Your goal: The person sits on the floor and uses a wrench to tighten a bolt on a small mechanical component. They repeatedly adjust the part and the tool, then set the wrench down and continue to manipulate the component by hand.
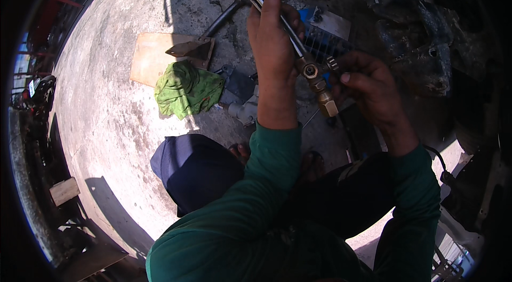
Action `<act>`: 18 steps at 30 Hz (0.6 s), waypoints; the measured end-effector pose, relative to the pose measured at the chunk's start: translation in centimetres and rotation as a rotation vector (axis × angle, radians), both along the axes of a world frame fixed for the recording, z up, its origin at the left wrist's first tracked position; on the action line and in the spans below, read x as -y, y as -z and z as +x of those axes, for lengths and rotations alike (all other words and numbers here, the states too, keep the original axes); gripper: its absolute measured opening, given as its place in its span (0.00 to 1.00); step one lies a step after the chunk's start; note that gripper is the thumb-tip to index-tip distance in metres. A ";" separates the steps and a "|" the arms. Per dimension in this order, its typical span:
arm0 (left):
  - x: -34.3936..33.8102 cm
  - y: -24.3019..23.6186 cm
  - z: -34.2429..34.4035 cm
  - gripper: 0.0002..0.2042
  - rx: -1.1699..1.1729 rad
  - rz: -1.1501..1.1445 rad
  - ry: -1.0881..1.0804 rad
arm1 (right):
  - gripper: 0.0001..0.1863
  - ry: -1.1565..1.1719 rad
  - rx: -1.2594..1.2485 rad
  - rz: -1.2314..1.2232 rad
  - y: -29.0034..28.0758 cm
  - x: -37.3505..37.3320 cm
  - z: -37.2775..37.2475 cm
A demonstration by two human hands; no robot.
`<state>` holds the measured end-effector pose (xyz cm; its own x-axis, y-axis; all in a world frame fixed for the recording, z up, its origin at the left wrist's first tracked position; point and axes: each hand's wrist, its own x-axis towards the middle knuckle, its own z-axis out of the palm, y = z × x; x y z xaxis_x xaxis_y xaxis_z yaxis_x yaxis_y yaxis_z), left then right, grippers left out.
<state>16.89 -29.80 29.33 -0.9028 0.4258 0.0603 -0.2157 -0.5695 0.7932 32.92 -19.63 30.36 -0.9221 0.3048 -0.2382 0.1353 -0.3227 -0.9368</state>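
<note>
My left hand (274,42) is wrapped round the shaft of a long metal torch-like tool (298,44), its thumb lying along the top. Silver tubes run up to a dark end at the top edge. Toward me, the tool ends in brass-coloured hex fittings (327,103). At its side sits a small ridged knob (333,64). My right hand (368,82) has curled fingers and thumb against this knob; shadow hides part of the grip. Left of my left forearm, a crumpled green cloth (186,90) overlaps a tan board (145,60).
A dark pointed piece (188,49) lies on the board, beside a metal bar (223,18). Grey metal parts (242,112) rest near the cloth. Dark, worn machine parts (410,31) crowd the far right. My bent left knee (197,172) is below; a wooden block (64,191) lies far left.
</note>
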 end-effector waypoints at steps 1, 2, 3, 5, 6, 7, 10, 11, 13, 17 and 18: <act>0.0 0.1 0.0 0.24 0.001 0.004 0.000 | 0.12 -0.001 -0.006 -0.002 0.1 0.0 0.0; 0.0 0.1 0.0 0.24 0.001 0.009 0.001 | 0.12 0.000 -0.002 -0.004 0.0 0.0 0.1; -0.1 0.2 0.0 0.24 0.002 0.013 0.002 | 0.12 0.001 0.002 -0.005 0.0 0.0 0.1; -0.1 0.3 0.0 0.24 0.016 0.019 0.004 | 0.12 -0.002 0.002 -0.005 -0.1 0.0 0.1; -0.1 0.4 0.0 0.24 0.023 0.023 0.006 | 0.12 -0.004 0.000 -0.001 -0.1 0.0 0.1; -0.1 0.4 0.0 0.24 0.026 0.023 0.009 | 0.12 -0.006 -0.001 0.002 -0.1 0.0 0.1; 0.0 0.3 0.1 0.24 0.033 0.031 0.018 | 0.12 -0.010 -0.014 -0.001 -0.1 0.0 0.1; 0.0 0.3 0.0 0.24 0.034 0.037 0.022 | 0.12 -0.011 -0.014 0.002 -0.2 0.0 0.1; 0.0 0.3 0.0 0.24 0.038 0.046 0.029 | 0.12 -0.011 -0.014 0.005 -0.2 0.0 0.1; 0.0 0.3 0.1 0.24 0.043 0.055 0.035 | 0.12 -0.009 -0.014 0.001 -0.2 0.0 0.2; 0.0 0.3 0.1 0.24 0.042 0.058 0.036 | 0.12 -0.010 -0.015 0.001 -0.2 0.0 0.2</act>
<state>17.04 -29.85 29.08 -0.8894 0.4547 0.0478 -0.2692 -0.6053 0.7491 33.14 -19.63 30.53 -0.9284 0.2962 -0.2243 0.1245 -0.3207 -0.9390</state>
